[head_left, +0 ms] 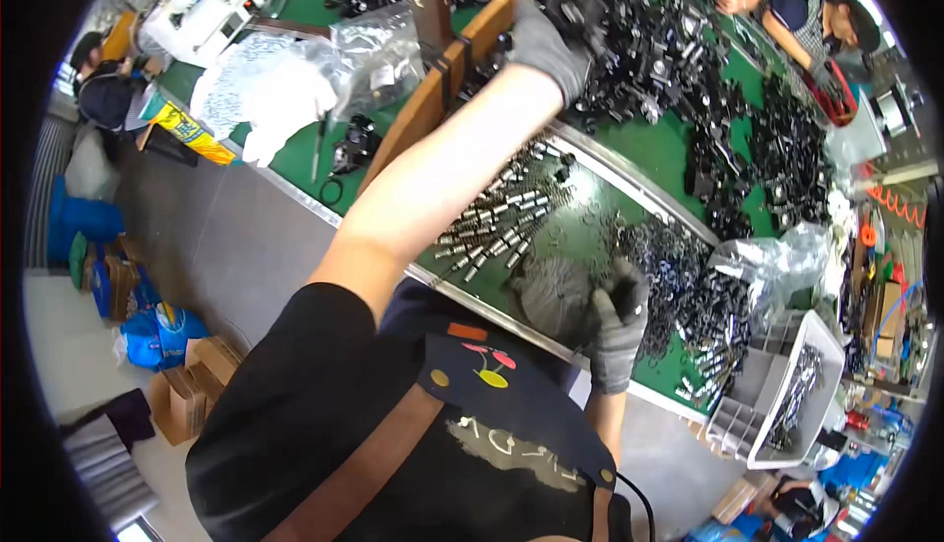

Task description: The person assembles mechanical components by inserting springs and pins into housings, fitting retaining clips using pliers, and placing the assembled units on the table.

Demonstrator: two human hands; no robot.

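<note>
My left hand (553, 48), in a grey glove with dark fingers, reaches far across the bench onto a heap of black metal parts (654, 60). Its fingers blend with the dark parts, so their grip is hidden. Near the bench's front edge, my gloved right hand (619, 331) is closed with the thumb raised. Whatever is in its fingers, if anything, is too dark to name. Beside it lies a round, dark grey pad-like thing (554, 296). Left of that are several metal shafts with springs (500, 229); to the right spreads a pile of small black parts (678, 281).
A metal rail (644, 188) divides the green bench. A wooden strip (398, 139) and a brown post (427, 1) stand left of my arm. At right hangs a grey crate (777, 385) with metal pieces, near clear plastic bags (777, 265). Co-workers (811, 26) sit across the bench.
</note>
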